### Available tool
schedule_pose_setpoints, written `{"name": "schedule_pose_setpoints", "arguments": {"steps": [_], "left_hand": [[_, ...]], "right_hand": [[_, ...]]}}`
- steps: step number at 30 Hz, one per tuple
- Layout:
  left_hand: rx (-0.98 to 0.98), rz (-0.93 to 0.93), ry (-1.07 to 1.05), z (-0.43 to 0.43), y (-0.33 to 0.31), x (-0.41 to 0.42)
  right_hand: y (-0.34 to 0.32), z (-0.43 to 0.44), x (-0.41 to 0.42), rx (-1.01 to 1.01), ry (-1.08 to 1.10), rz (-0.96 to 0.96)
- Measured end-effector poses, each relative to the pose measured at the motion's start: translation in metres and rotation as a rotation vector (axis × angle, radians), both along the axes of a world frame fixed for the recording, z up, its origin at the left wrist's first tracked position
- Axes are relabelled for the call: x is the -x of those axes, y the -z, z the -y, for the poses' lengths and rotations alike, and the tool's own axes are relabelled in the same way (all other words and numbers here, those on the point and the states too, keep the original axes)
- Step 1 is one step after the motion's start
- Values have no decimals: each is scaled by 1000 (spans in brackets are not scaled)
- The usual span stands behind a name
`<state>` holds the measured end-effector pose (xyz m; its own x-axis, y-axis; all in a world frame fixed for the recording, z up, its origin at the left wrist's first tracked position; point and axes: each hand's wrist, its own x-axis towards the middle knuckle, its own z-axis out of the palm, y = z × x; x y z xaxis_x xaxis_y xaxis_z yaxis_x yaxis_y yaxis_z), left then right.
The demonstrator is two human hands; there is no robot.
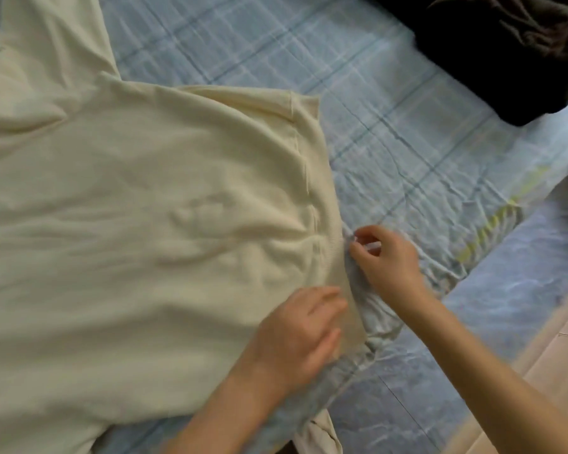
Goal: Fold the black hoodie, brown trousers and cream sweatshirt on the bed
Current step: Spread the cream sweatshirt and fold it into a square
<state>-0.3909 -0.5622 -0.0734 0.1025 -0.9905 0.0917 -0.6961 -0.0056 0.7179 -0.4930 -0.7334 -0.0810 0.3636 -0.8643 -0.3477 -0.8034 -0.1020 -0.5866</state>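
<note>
The cream sweatshirt (128, 224) lies spread flat over the left and middle of the bed, its ribbed hem facing right. My left hand (300, 329) rests on the hem's near corner, fingers closed over the edge of the fabric. My right hand (384, 257) sits just right of the hem further up, thumb and fingers pinching at the hem's edge. A black garment, likely the hoodie (492, 60), lies bunched at the top right of the bed, with brownish fabric (538, 14) on top of it.
The bed wears a light blue checked sheet (391, 126), wrinkled near my hands. Its edge (505, 257) runs diagonally at the right, with a pale tiled floor (564, 339) beyond. A scrap of beige cloth (322, 434) shows at the bottom edge.
</note>
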Motion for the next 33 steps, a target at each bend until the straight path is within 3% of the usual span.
{"name": "schedule_pose_setpoints", "arguments": {"steps": [3,8,12,15,18,20,22,24,29,31,33], "left_hand": [[81,96,-305,64,-5,-48],[-403,346,-479,175,8,-76],[-528,389,-531,204,23,-82],[-372,198,-477,188,32,-113],[-202,-176,-474,161,28,-140],[-182,-388,-477,151,28,-150],[-193,-463,-491,149,32,-153],[-187,-380,-529,155,36,-149],[-350,205,-504,185,39,-113],[-338,201,-494,186,37,-117],[-296,50,-474,176,34,-130]], "right_hand": [[1,-27,2,-152,93,62],[2,-59,-9,-194,29,-217],[8,-69,-7,-294,22,-149],[9,-64,4,-359,100,31],[7,-65,14,-497,145,278],[7,-69,18,-562,109,421],[8,-70,22,-508,28,455],[9,-68,22,-471,-38,464],[16,-67,22,-482,-32,463],[14,-68,21,-472,-13,477],[9,-71,21,-505,14,516]]}}
